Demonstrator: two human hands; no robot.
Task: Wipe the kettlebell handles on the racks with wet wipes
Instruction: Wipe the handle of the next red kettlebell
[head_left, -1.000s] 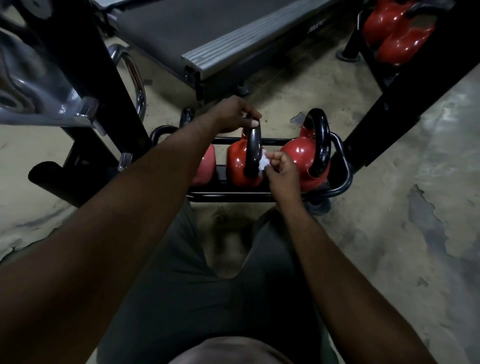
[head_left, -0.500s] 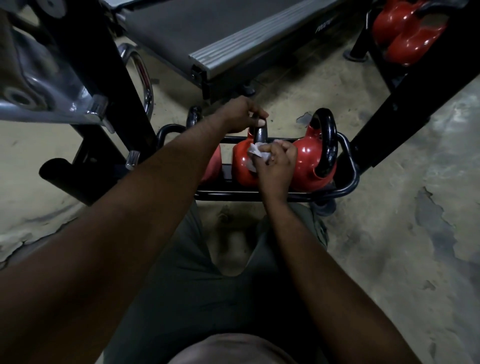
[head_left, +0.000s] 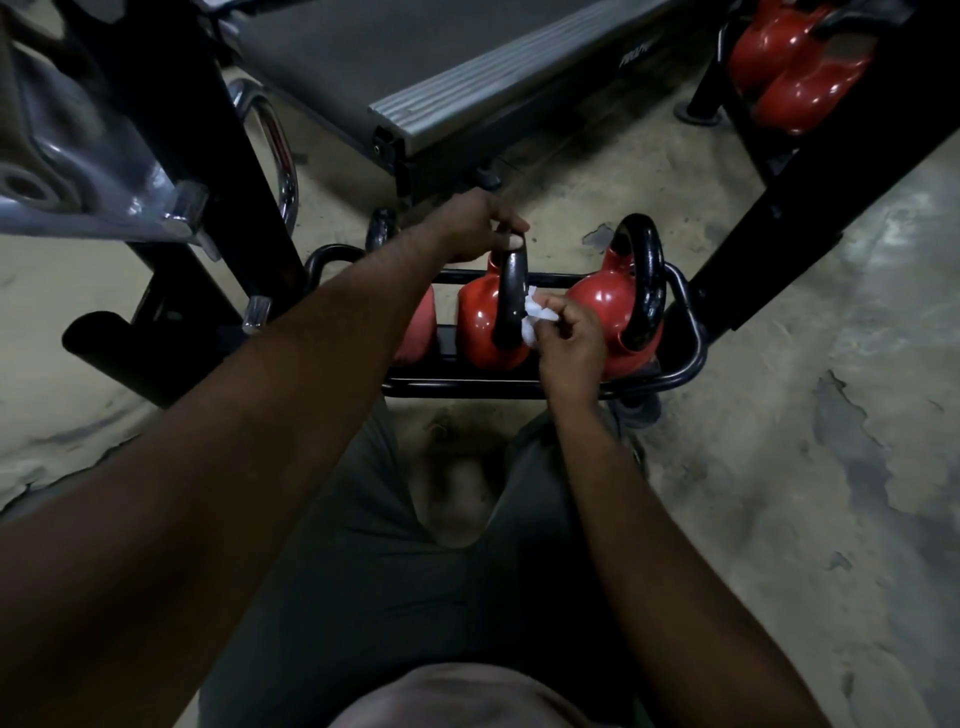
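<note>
From the head view, a low black rack (head_left: 693, 338) stood on the worn floor (head_left: 805, 364), and three red kettlebells sat in it in a row. The left hand (head_left: 475, 228) reached over the left kettlebell (head_left: 418, 332) (mostly hidden behind the forearm) and gripped the top of the middle kettlebell's black handle (head_left: 511, 296), fingers curled over it with the thumb tip showing at the front. The middle kettlebell (head_left: 483, 325) sat upright in the rack. The right hand (head_left: 571, 338) pinched a bunched white wet wipe (head_left: 537, 318) between thumb and fingers, the wipe touching the right side of that handle, low down near the red body. Just beside the hand, the right kettlebell (head_left: 602, 304) stood at the rack's right end, its handle upright and untouched. Beyond the rack lay the end of a treadmill (head_left: 467, 67), and more red kettlebells (head_left: 789, 62) rested on a second rack at the upper right, well apart.
</note>
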